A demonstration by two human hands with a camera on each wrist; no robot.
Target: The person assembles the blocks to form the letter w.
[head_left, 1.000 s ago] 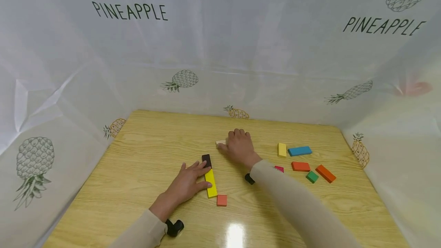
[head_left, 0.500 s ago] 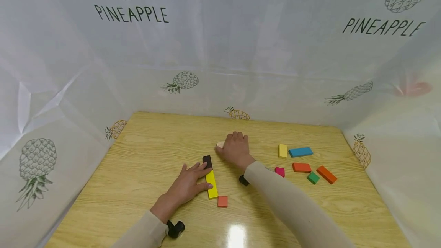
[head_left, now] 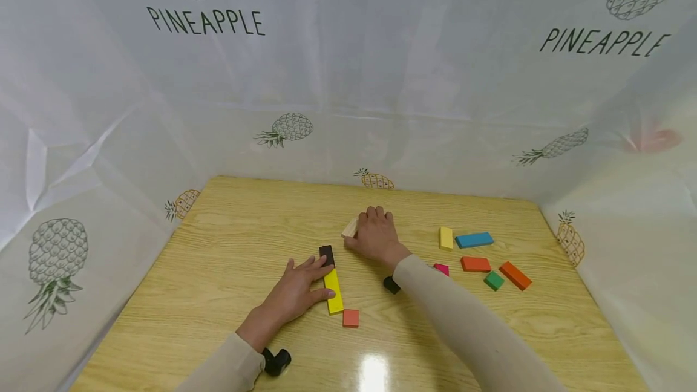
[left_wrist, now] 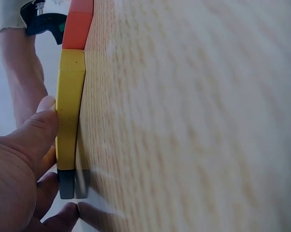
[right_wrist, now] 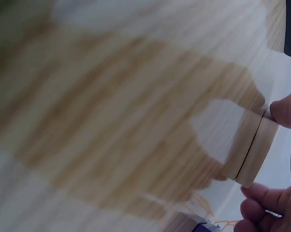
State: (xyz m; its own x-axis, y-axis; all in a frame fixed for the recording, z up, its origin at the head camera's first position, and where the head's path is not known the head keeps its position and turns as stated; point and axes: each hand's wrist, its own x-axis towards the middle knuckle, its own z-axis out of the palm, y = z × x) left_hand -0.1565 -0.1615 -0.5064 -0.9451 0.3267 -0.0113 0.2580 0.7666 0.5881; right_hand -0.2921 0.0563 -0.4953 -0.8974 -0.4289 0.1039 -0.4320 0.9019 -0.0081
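My left hand [head_left: 288, 290] lies on the table with fingers spread, thumb and fingertips touching a yellow block [head_left: 336, 306] and the black block [head_left: 326, 253] in line beyond it. A coral square block [head_left: 351, 318] sits at the yellow block's near end; the left wrist view shows this yellow block [left_wrist: 68, 116] between the coral and dark ones. Farther back, my right hand [head_left: 377, 236] pinches a plain wooden block [head_left: 350, 228] between thumb and fingers. In the right wrist view the wooden block [right_wrist: 256, 150] is close over the tabletop, thumb at one end and fingertips at the other.
On the right lie a pale yellow block [head_left: 446, 238], a blue one [head_left: 474, 239], two orange-red blocks [head_left: 476, 264] and a green one [head_left: 494, 280]. A magenta block [head_left: 442, 269] is partly hidden by my right sleeve. Pineapple-printed sheeting [head_left: 348, 77] surrounds the table.
The wooden block in my right hand has turned from lying sideways to a slant, and the right hand has shifted slightly. My left hand stays in place on the yellow and black blocks.
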